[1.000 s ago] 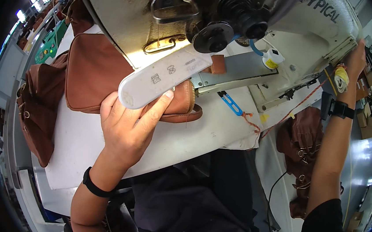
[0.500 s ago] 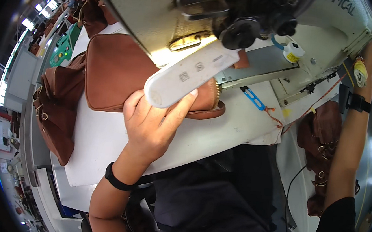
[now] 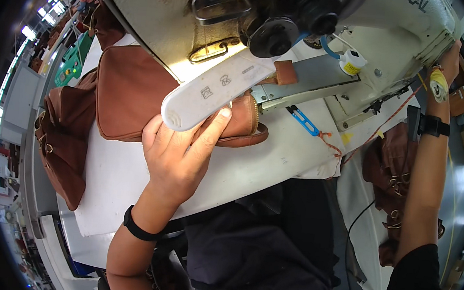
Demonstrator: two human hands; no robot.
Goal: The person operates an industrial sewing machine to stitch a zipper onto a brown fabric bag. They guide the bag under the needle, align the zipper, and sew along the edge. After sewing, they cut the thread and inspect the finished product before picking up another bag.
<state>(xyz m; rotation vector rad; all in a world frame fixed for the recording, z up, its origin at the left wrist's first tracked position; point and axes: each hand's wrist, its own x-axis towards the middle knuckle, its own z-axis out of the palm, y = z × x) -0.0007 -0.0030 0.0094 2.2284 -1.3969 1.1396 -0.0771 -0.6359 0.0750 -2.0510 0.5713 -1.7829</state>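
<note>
A brown leather bag (image 3: pixel 131 93) lies on the sewing machine's bed, under its head (image 3: pixel 160 22). My left hand (image 3: pixel 178 162) holds the bag's near side, its fingers reaching beneath a long white plate (image 3: pixel 214 91) that hides some fingertips. A gold zipper edge (image 3: pixel 257 111) and a brown loop handle (image 3: pixel 249 138) show right of that hand. A brown leather tab (image 3: pixel 286 72) lies past the plate. The needle area is hidden. My right arm stretches to the machine's far right end, where my right hand (image 3: pixel 450 62) is; its fingers are hidden.
More brown bags lie at the left (image 3: pixel 64 141) and low at the right (image 3: pixel 386 175). Blue thread snips (image 3: pixel 303 121) on an orange cord rest on the white table (image 3: pixel 229 172). A small white bottle (image 3: pixel 352 61) stands on the machine bed.
The whole view has shifted slightly, so most things sit farther left. More of the brown tab shows past the white plate. Both hands keep about the same places.
</note>
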